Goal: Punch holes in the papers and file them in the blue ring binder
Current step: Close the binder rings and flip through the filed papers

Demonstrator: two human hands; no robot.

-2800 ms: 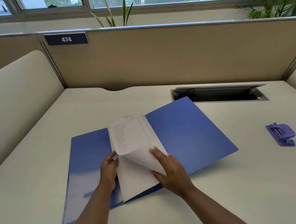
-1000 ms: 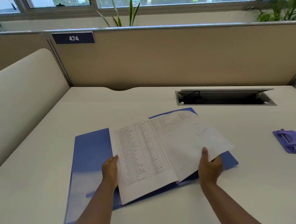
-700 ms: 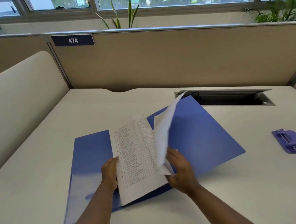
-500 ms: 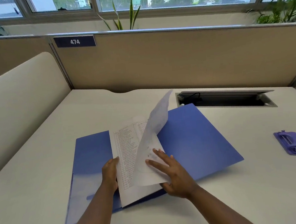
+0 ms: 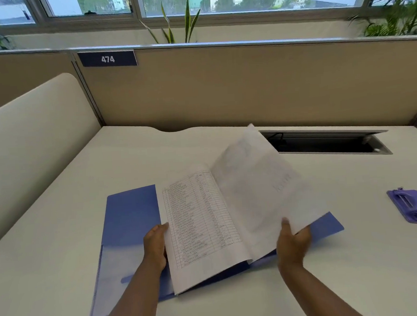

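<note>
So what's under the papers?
The open blue binder lies under the papers, sticking out at the left and right. Its rings are covered, so they cannot be seen.

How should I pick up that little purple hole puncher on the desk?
Grab the purple hole punch from above, with thumb and fingers across its two long sides. It lies flat on the desk, low and wider than tall, so a pinch across the narrow width probably holds best. It sits off to the right, nearest the right hand, which now holds a sheet.
</note>
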